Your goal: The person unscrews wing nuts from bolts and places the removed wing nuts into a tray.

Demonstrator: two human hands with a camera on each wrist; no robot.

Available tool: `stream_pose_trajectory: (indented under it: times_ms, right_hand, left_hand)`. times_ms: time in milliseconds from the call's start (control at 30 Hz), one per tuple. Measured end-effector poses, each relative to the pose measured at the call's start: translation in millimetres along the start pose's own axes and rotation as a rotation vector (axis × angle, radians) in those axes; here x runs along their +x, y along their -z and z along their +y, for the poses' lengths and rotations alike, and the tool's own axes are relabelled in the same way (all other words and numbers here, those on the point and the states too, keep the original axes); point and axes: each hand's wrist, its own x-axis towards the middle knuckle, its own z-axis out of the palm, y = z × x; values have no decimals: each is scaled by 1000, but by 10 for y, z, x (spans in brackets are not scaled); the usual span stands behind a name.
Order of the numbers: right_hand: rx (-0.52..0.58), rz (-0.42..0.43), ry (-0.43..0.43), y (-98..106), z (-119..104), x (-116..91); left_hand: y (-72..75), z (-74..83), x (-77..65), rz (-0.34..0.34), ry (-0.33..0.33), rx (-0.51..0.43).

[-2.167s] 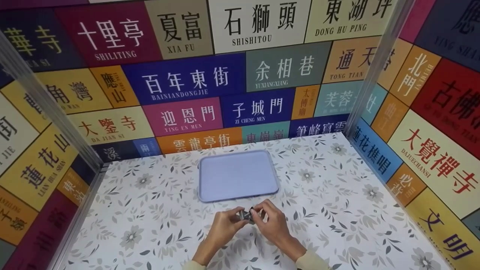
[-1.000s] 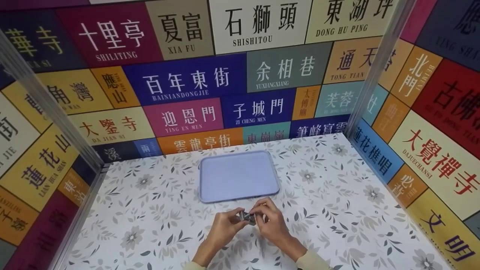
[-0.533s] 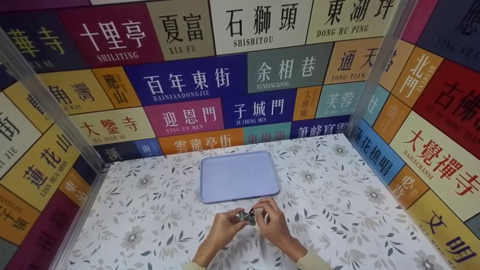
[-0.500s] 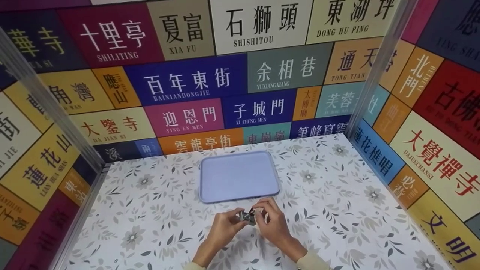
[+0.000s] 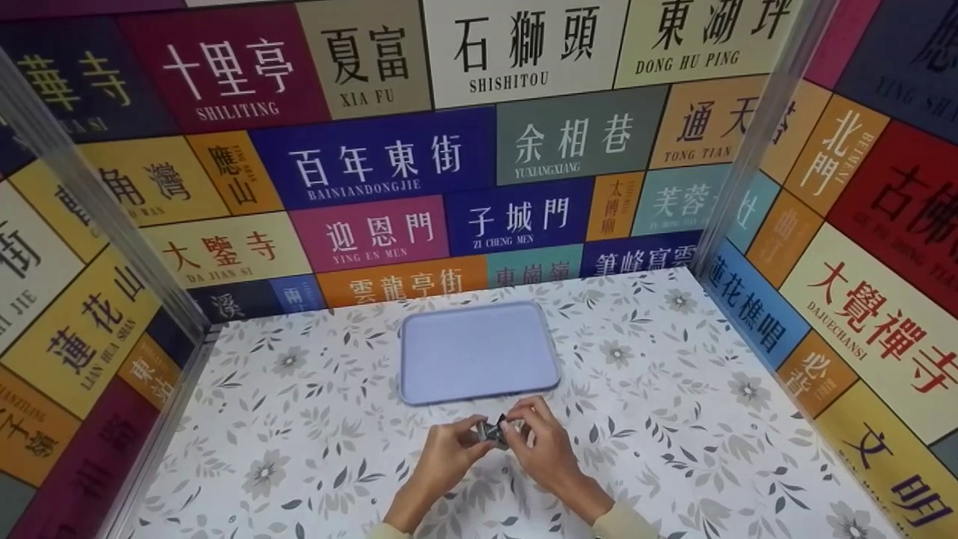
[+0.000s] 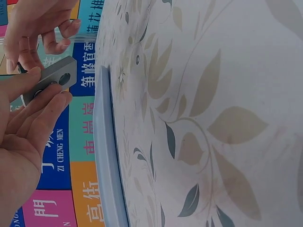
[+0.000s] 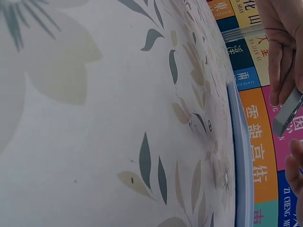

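Note:
My left hand (image 5: 449,449) holds a small grey metal block (image 6: 66,71) between thumb and fingers, just above the table in front of the tray. Round holes show in the block's face, partly covered by the left fingers. My right hand (image 5: 546,445) meets the block from the other side, thumb and index finger pinching a small dark piece (image 5: 502,419) at its end. The right fingers hide most of that piece, so I cannot tell its kind. In the right wrist view, one end of the block shows beyond the left fingers, with the right fingertips (image 7: 296,150) below it.
A pale lilac tray (image 5: 479,352) lies on the table just beyond both hands. White cloth with grey leaves and flowers covers the table (image 5: 299,419). Colourful sign-patterned walls (image 5: 374,165) close off the back and both sides.
The right thumb and index finger shift slightly around the dark piece, which is covered at one moment and shows again now. The left hand and the block stay almost still.

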Motion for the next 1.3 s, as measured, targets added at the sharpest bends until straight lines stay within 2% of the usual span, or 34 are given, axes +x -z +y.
stream_pose_trajectory:
  times_ms: [267, 433, 667, 1067, 1300]
  right_hand:
    - [28, -14, 43, 15, -5, 11]
    - [34, -11, 74, 19, 0, 16]
    - [53, 44, 144, -5, 14, 24]
    - [90, 67, 161, -7, -11, 52]
    - [93, 126, 192, -52, 11, 69]
  left_hand:
    - [5, 12, 18, 0, -9, -22]
    - [-1, 4, 12, 7, -20, -2]
    - [7, -1, 11, 2, -24, 12]
    - [-5, -9, -16, 5, -32, -22]
    - [-8, -4, -16, 13, -36, -12]
